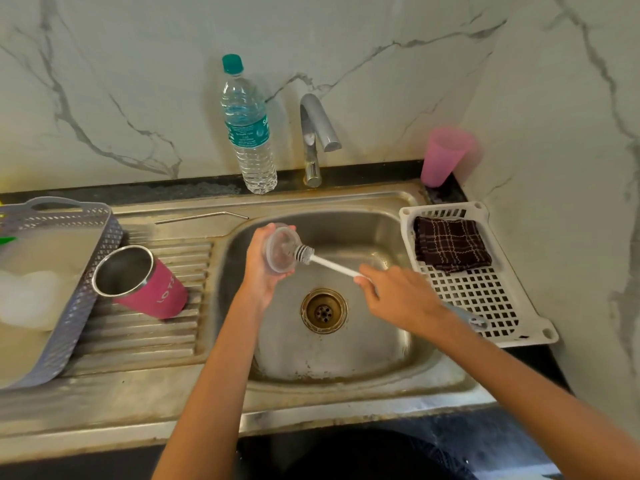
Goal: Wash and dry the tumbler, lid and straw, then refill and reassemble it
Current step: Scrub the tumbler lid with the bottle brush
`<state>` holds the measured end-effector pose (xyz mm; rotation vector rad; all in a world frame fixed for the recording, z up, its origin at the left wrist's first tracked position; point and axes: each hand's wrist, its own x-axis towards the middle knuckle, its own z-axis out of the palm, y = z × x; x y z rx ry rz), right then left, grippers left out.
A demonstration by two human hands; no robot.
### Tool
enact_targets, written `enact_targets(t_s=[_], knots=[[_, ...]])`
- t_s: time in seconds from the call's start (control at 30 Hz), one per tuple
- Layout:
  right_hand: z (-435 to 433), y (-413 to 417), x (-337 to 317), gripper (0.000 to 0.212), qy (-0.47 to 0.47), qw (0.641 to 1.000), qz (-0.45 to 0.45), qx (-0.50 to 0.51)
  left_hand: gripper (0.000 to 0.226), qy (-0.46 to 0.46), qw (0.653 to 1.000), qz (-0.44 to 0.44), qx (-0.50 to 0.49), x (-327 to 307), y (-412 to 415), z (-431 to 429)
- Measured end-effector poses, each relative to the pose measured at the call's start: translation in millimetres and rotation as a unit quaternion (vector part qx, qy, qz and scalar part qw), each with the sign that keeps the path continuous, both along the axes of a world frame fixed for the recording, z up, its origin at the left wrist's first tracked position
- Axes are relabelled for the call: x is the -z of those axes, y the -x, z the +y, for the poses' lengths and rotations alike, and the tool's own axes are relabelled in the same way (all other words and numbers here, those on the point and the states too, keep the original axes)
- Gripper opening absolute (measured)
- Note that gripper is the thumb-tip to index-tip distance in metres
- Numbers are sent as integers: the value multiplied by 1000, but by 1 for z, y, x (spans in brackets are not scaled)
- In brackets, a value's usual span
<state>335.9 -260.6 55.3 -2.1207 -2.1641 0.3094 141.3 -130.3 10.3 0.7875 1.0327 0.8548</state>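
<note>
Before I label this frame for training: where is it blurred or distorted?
Head view: the pink cup is smeared at its edges; the right hand and brush handle show slight motion blur; the wide angle bows the sink rim; the lid in the left hand reads clearly.

light: soft, even — glare: sink sheen | edges: bowed, pink cup blurred

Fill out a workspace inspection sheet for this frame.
Surface: steel sink, drainboard at left.
Job's things: pink tumbler on drainboard, open; straw lying behind it; lid over basin, brush pressed against it.
Clutter: water bottle, pink cup, grey basket, white tray with checked cloth.
Grippers: left hand holds lid; right hand grips brush handle.
Cables: nothing seen.
Surroundings: marbled wall; tap, no water running.
</note>
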Motion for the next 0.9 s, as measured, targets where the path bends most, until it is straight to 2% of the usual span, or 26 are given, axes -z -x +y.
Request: enact_targets(t_s=[0.07,0.13,0.3,0.4,0.5,0.67,0.77,0.9], knots=[[-9,11,1,27,6,999,7,-39,53,24,999,-34,-19,3,1,2],[-6,10,-4,26,-13,999,-1,-47,55,20,999,-30,-7,6,0,-2],[8,-10,-3,27,-27,999,-7,22,41,-14,999,-6,29,2,-1,-9],[-8,5,0,30,7,1000,9,-17,55,3,1000,-17,4,2,1,-4],[-7,7,-7,31,-12,999,15,-39,60,17,999,-45,4,6,-1,-7],[8,-14,1,28,-22,999,37,28,52,-33,999,2,39,-1,-5,-5],[-8,2,8,32,15,998,53,-8,59,-45,999,2,25,-5,-4,4],[-2,2,-2,28,-20,999,38,-13,48,-31,999,36,25,-6,-9,6]])
